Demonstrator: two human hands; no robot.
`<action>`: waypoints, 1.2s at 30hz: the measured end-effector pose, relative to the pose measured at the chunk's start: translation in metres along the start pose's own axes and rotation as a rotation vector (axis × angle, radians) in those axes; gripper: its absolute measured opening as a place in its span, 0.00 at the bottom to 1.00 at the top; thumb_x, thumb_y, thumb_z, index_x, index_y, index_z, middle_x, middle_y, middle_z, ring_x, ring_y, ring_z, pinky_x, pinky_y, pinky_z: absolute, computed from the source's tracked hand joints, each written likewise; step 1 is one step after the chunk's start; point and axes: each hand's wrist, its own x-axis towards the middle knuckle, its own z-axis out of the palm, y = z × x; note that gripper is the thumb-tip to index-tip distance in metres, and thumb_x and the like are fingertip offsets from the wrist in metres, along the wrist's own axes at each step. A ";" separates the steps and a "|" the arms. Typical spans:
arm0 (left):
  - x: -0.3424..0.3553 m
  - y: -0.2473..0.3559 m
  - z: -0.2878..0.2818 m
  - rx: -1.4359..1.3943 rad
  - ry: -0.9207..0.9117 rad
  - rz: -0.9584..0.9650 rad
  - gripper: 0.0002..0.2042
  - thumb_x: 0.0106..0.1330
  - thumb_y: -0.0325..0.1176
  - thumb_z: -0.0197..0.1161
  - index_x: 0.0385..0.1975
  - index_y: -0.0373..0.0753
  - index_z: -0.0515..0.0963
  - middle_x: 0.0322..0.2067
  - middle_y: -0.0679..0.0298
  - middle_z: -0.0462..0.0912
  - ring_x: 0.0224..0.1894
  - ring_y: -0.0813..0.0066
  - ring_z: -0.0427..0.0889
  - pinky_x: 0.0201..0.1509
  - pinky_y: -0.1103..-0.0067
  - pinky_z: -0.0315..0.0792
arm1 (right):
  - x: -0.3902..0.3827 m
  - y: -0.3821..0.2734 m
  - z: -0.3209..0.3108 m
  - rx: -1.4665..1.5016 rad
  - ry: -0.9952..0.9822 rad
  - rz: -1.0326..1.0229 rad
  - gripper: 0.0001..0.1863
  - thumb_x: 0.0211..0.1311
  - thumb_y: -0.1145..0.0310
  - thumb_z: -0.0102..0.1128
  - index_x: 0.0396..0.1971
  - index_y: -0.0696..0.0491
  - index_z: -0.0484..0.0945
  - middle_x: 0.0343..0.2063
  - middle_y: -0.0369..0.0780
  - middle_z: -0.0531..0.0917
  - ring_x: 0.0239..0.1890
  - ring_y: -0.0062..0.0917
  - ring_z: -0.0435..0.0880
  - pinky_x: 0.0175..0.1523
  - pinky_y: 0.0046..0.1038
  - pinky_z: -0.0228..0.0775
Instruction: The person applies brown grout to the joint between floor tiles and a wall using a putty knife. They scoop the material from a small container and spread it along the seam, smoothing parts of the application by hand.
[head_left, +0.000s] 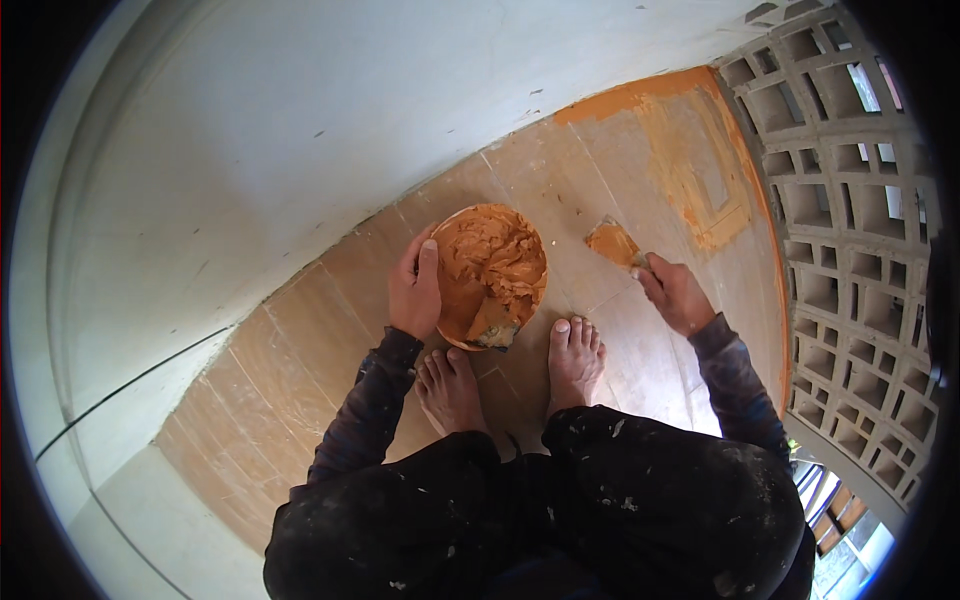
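Note:
A round bucket (448, 334) of thick orange paste (490, 255) stands on the floor in front of my feet. My left hand (413, 290) grips its left side, thumb over the rim and the other fingers mostly hidden by the wall. Leaning inside the near edge of the bucket is a paste-smeared, flat-bladed tool (495, 322). To the right, my right hand (682, 298) is closed around the handle of a putty knife (612, 242). Its blade, coated with orange paste, points left toward the bucket, just above the floor or touching it; I cannot tell which.
Orange paste (690, 140) covers part of the tiled floor (300, 345) at the far right, along the wall edges. A white wall (300, 120) bounds the left and far side. Perforated concrete blocks (840, 200) rise on the right. My bare feet (575, 365) stand close to the bucket.

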 end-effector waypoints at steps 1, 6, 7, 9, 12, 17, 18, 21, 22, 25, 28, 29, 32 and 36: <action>-0.005 0.003 0.001 0.034 0.032 -0.010 0.21 0.78 0.40 0.50 0.60 0.30 0.74 0.53 0.52 0.82 0.57 0.69 0.78 0.64 0.75 0.68 | -0.008 -0.013 0.004 0.064 0.043 -0.073 0.09 0.71 0.66 0.54 0.37 0.57 0.71 0.19 0.50 0.77 0.25 0.50 0.79 0.31 0.42 0.68; -0.022 0.031 0.015 0.080 0.069 0.012 0.20 0.76 0.39 0.53 0.60 0.31 0.75 0.55 0.48 0.82 0.59 0.64 0.79 0.64 0.73 0.69 | -0.033 -0.051 0.031 0.152 0.002 -0.137 0.08 0.70 0.68 0.52 0.35 0.59 0.70 0.19 0.54 0.76 0.27 0.54 0.79 0.32 0.45 0.69; -0.025 0.034 0.017 0.103 0.085 0.035 0.20 0.75 0.38 0.54 0.59 0.31 0.75 0.55 0.48 0.82 0.59 0.63 0.79 0.64 0.73 0.69 | -0.036 -0.056 0.035 0.099 0.000 -0.148 0.08 0.69 0.68 0.52 0.35 0.59 0.70 0.20 0.54 0.77 0.28 0.55 0.78 0.33 0.46 0.69; -0.028 0.035 0.021 0.105 0.102 0.043 0.20 0.75 0.37 0.54 0.59 0.31 0.75 0.55 0.47 0.81 0.59 0.62 0.79 0.65 0.72 0.68 | -0.041 -0.062 0.050 0.007 -0.038 -0.118 0.08 0.68 0.68 0.52 0.36 0.57 0.72 0.23 0.53 0.80 0.29 0.53 0.81 0.32 0.47 0.71; -0.029 0.036 0.021 0.099 0.122 0.028 0.20 0.75 0.37 0.55 0.60 0.31 0.75 0.55 0.46 0.81 0.60 0.62 0.79 0.65 0.72 0.68 | -0.045 -0.065 0.067 -0.239 -0.022 -0.176 0.07 0.68 0.67 0.50 0.36 0.55 0.73 0.26 0.49 0.82 0.27 0.47 0.83 0.31 0.45 0.74; -0.032 0.037 0.018 0.118 0.123 0.002 0.20 0.75 0.37 0.55 0.60 0.31 0.76 0.55 0.46 0.82 0.59 0.63 0.80 0.64 0.73 0.69 | -0.045 -0.058 0.072 -0.444 0.046 -0.285 0.13 0.63 0.68 0.54 0.45 0.56 0.75 0.29 0.41 0.80 0.31 0.36 0.85 0.31 0.38 0.76; -0.032 0.039 0.018 0.125 0.121 0.022 0.19 0.75 0.37 0.55 0.59 0.31 0.76 0.55 0.47 0.82 0.59 0.63 0.80 0.64 0.73 0.69 | -0.045 -0.056 0.070 -0.477 0.061 -0.328 0.17 0.61 0.68 0.55 0.49 0.57 0.75 0.31 0.40 0.80 0.32 0.34 0.84 0.32 0.36 0.76; -0.031 0.038 0.017 0.132 0.117 0.043 0.19 0.75 0.36 0.55 0.59 0.31 0.77 0.54 0.47 0.82 0.59 0.63 0.80 0.63 0.74 0.70 | -0.041 -0.049 0.064 -0.533 0.089 -0.403 0.22 0.59 0.68 0.57 0.54 0.57 0.74 0.32 0.38 0.79 0.35 0.31 0.82 0.34 0.33 0.76; -0.031 0.037 0.017 0.133 0.115 0.041 0.19 0.74 0.36 0.55 0.59 0.31 0.77 0.54 0.47 0.83 0.58 0.63 0.81 0.63 0.74 0.70 | -0.039 -0.048 0.063 -0.555 0.098 -0.434 0.24 0.58 0.68 0.57 0.56 0.57 0.74 0.33 0.38 0.79 0.35 0.30 0.81 0.35 0.32 0.76; -0.032 0.038 0.016 0.153 0.115 0.055 0.19 0.74 0.36 0.55 0.59 0.32 0.77 0.54 0.47 0.83 0.58 0.63 0.81 0.63 0.74 0.70 | -0.034 -0.044 0.065 -0.568 0.150 -0.453 0.26 0.57 0.68 0.57 0.57 0.57 0.74 0.32 0.37 0.78 0.35 0.30 0.80 0.36 0.31 0.76; -0.034 0.036 0.017 0.168 0.124 0.065 0.19 0.74 0.36 0.55 0.59 0.32 0.77 0.53 0.46 0.83 0.58 0.63 0.81 0.63 0.74 0.70 | -0.030 -0.041 0.061 -0.574 0.202 -0.471 0.26 0.56 0.69 0.57 0.57 0.56 0.74 0.33 0.37 0.78 0.35 0.29 0.80 0.37 0.31 0.76; -0.035 0.035 0.017 0.171 0.122 0.068 0.19 0.74 0.36 0.55 0.59 0.32 0.77 0.53 0.46 0.83 0.58 0.63 0.81 0.63 0.74 0.70 | -0.028 -0.039 0.059 -0.571 0.205 -0.470 0.26 0.56 0.69 0.57 0.57 0.56 0.74 0.33 0.37 0.78 0.35 0.29 0.80 0.37 0.31 0.76; -0.036 0.031 0.016 0.176 0.119 0.049 0.19 0.75 0.36 0.54 0.59 0.32 0.77 0.54 0.47 0.82 0.59 0.63 0.80 0.63 0.74 0.70 | -0.019 -0.030 0.051 -0.546 0.295 -0.398 0.25 0.57 0.71 0.58 0.57 0.55 0.74 0.31 0.38 0.79 0.33 0.32 0.81 0.36 0.31 0.76; -0.033 0.014 0.013 0.106 0.146 0.054 0.20 0.76 0.37 0.52 0.59 0.30 0.75 0.54 0.51 0.82 0.58 0.67 0.79 0.63 0.74 0.69 | 0.003 -0.021 0.046 0.173 0.320 -0.155 0.13 0.70 0.71 0.52 0.51 0.55 0.76 0.34 0.40 0.85 0.34 0.30 0.85 0.38 0.31 0.78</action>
